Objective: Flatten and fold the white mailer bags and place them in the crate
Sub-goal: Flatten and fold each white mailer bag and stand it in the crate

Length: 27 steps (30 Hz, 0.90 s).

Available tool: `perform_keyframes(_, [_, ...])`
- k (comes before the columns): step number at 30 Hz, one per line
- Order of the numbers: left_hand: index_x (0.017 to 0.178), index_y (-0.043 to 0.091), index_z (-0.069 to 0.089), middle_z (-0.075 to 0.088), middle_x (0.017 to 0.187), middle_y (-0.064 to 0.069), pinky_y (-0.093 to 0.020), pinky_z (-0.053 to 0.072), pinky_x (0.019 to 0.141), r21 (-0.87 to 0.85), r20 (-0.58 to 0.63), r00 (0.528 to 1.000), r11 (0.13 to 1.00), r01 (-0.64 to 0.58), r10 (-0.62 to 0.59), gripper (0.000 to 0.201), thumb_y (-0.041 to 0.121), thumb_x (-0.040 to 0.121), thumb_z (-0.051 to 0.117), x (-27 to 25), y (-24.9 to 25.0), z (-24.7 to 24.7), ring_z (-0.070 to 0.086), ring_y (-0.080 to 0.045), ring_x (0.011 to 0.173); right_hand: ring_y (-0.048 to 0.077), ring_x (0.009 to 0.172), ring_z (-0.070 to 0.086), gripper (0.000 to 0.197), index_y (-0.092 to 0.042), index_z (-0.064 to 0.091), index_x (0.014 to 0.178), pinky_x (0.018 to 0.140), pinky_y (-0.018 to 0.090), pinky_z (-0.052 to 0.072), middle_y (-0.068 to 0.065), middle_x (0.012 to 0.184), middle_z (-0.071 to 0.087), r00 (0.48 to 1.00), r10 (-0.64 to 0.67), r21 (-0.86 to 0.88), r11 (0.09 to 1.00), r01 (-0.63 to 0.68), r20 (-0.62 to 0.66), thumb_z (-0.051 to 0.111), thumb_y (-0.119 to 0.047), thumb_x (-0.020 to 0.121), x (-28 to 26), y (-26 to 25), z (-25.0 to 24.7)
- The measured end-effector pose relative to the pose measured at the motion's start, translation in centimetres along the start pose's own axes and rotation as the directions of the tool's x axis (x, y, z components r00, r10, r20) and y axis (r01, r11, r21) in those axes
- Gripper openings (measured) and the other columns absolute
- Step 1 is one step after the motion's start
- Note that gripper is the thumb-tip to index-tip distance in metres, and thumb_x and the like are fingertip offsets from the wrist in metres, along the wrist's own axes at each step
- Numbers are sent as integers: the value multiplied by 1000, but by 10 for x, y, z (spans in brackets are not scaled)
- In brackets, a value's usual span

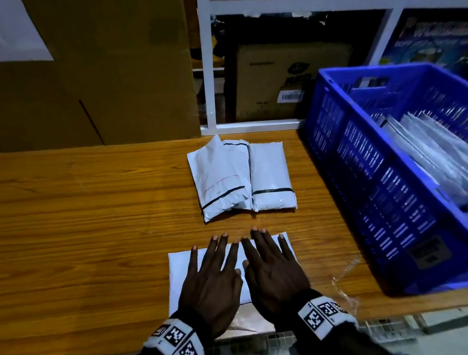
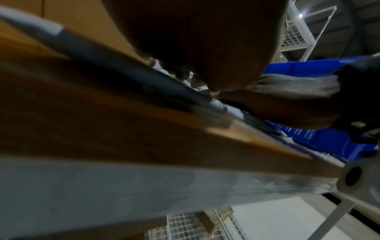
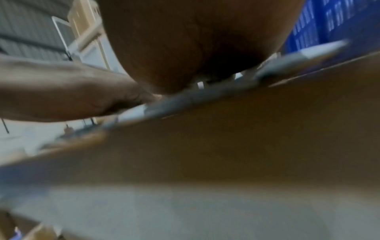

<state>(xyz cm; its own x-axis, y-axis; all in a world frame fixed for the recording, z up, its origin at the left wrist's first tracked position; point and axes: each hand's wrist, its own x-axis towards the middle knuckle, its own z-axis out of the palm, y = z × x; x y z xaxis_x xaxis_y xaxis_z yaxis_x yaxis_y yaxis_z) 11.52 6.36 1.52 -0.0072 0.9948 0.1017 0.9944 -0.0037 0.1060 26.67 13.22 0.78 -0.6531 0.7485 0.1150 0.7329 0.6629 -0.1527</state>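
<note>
Head view alone shows both hands flat on mailer (wrists blurred).

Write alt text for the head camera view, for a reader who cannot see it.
Both hands, left hand and right hand, press flat with spread fingers on a flat white mailer bag at the near edge of a wooden table. Beyond lie folded white mailer bags; a blue slatted plastic crate holding more bags stands to the right.
</note>
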Motion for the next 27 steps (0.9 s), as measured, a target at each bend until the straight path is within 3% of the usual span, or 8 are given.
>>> perform_keyframes(7, [145,13,43,31,155,-10,-52,22,111,-7,-36,999,1000,-19,18,55,36,96,30,-3,1,6,28,-24,144,25,150,5,56,-13,23,154,118,46,7,10,162,11,1000,11,41,999,-9,-28,25,-37,103,-5,1,5])
perform_keyframes(12, [146,14,41,27,157,-8,-50,20,112,-20,-9,1000,1000,-10,10,56,38,97,28,-3,0,10,24,-22,145,26,149,11,58,-7,25,152,117,43,9,12,161,15,1000,-6,42,999,6,-10,20,-37,103,-6,3,5])
perform_keyframes(16, [146,14,40,30,156,-9,-53,22,111,-32,24,1000,999,6,-5,59,40,101,13,1,-1,9,27,-24,144,26,149,14,62,-4,29,150,117,42,7,12,160,17,1000,-8,52,999,8,-17,11,-38,102,-2,10,-1])
perform_keyframes(21, [150,20,33,27,157,-8,-56,24,111,-46,8,1000,999,0,0,57,39,97,27,5,4,8,24,-23,145,32,146,22,58,0,39,145,115,45,18,19,155,27,997,54,-1,999,-54,-53,23,-36,102,-5,19,3])
perform_keyframes(27, [147,16,39,28,157,-9,-55,24,112,-37,-2,999,999,-34,34,56,39,100,22,5,4,9,24,-22,145,31,148,17,58,1,34,147,116,45,20,20,157,21,994,40,5,999,-40,-105,28,-35,102,-8,19,6])
